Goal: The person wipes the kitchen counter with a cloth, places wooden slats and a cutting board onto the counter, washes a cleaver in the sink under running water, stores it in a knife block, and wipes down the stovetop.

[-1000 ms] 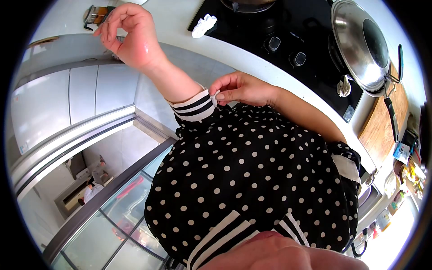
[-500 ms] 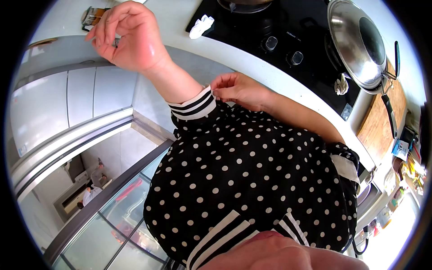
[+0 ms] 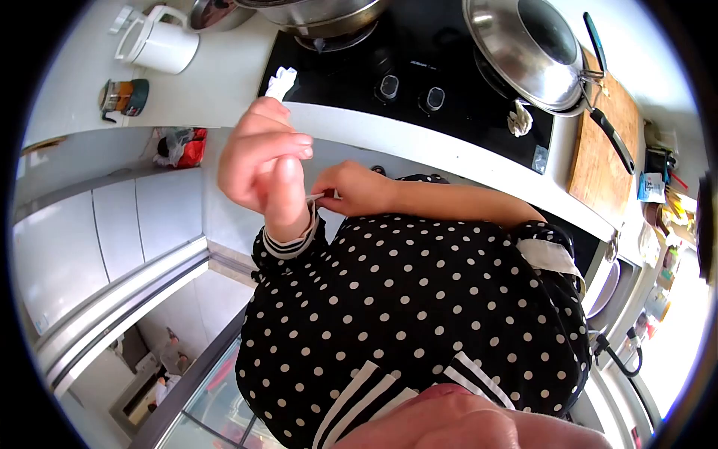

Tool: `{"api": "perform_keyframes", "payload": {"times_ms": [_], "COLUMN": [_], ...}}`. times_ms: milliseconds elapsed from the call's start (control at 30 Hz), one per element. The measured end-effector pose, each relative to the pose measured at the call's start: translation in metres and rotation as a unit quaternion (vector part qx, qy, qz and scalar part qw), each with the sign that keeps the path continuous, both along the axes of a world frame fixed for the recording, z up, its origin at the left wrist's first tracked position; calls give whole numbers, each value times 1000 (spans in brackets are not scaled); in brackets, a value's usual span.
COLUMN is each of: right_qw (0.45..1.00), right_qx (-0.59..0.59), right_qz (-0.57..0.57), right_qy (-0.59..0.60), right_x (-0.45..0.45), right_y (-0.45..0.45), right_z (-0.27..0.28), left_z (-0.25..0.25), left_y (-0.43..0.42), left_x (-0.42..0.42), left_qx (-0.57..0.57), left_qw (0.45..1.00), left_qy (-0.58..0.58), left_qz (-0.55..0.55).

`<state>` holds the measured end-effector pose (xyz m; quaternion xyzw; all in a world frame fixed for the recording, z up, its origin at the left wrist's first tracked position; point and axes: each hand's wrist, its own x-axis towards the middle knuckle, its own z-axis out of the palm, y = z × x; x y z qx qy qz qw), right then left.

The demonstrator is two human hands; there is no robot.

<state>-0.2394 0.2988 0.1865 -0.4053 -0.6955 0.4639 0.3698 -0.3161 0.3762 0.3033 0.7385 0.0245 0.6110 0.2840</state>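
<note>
My left hand (image 3: 258, 161) is raised in front of my body near the counter edge. Its fingers are loosely bent and apart, and nothing shows in them. Around that wrist sits a black-and-white striped sleeve cuff (image 3: 292, 243) of my polka-dot shirt (image 3: 419, 299). My right hand (image 3: 351, 189) reaches across my front and pinches the edge of this cuff between thumb and fingers. The right forearm is bare, with its white-banded sleeve (image 3: 550, 254) up near the elbow. Just beyond my left hand, a crumpled white tissue (image 3: 281, 82) lies at the stove corner.
Ahead is a black gas stove (image 3: 411, 97) with a lidded wok (image 3: 523, 52) and another pan (image 3: 321, 19). A wooden cutting board (image 3: 606, 150) stands to the right. A white kettle (image 3: 161, 41) and a glass jar (image 3: 120, 97) are at left, above a sliding door frame (image 3: 134, 314).
My left hand has come down and closer to my body, its palm turning and fingers bending. My right hand has moved left along with the cuff. The view has shifted, showing the kettle.
</note>
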Motion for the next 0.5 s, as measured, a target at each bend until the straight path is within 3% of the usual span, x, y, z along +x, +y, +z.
{"api": "perform_keyframes", "payload": {"times_ms": [100,133,200,233,433,467,500], "right_qw": [978,966,972,984,974,960,907], "right_qx": [183,178,172,170,38,-102,-263], "right_qz": [-6,50,45,-15,-162,-129,-61], "right_qy": [-97,-183,-155,-42,154,227,323], "right_x": [0,1,-5,-11,-5,-8,-9], "right_y": [-3,-3,-2,-1,-8,-1,-4], "right_z": [1,2,-13,-17,-11,-35,-47], "left_z": [-15,-18,-23,-28,-44,-47,-49], "left_y": [-3,-3,-5,-6,-4,-3,-3], "left_x": [6,9,15,19,35,36,36], "left_qx": [71,112,177,193,185,177,168], "left_qw": [992,986,971,966,966,968,969], "left_qy": [78,93,126,128,134,133,134], "left_qz": [71,77,99,112,124,122,118]}}
